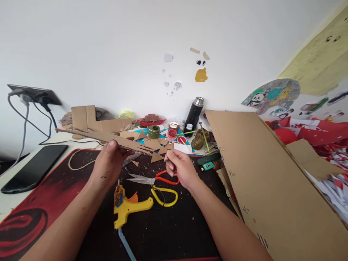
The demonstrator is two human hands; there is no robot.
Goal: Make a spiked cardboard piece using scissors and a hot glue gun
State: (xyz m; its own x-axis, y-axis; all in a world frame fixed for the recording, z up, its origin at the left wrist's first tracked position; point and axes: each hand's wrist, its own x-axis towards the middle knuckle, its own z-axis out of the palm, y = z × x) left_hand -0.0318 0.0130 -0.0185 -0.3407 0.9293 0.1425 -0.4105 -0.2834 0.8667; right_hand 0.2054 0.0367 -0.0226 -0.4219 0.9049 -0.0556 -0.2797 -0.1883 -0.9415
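A long, narrow cardboard strip is gripped near its middle by my left hand, thumb on top and fingers underneath. It slants across the view, its ragged right end pointing towards my right hand. That hand is closed with curled fingers just past the strip's end; whatever it may pinch is hidden. Below the hands lie scissors with one red and one yellow handle, blades pointing left. A yellow glue gun rests nearer to me. Triangular cardboard scraps are scattered behind the strip.
On the right leans a large cardboard sheet. A black phone lies at left beside the dark mat. Paint jars and a black thermos stand at the back. Plugged cables hang at far left.
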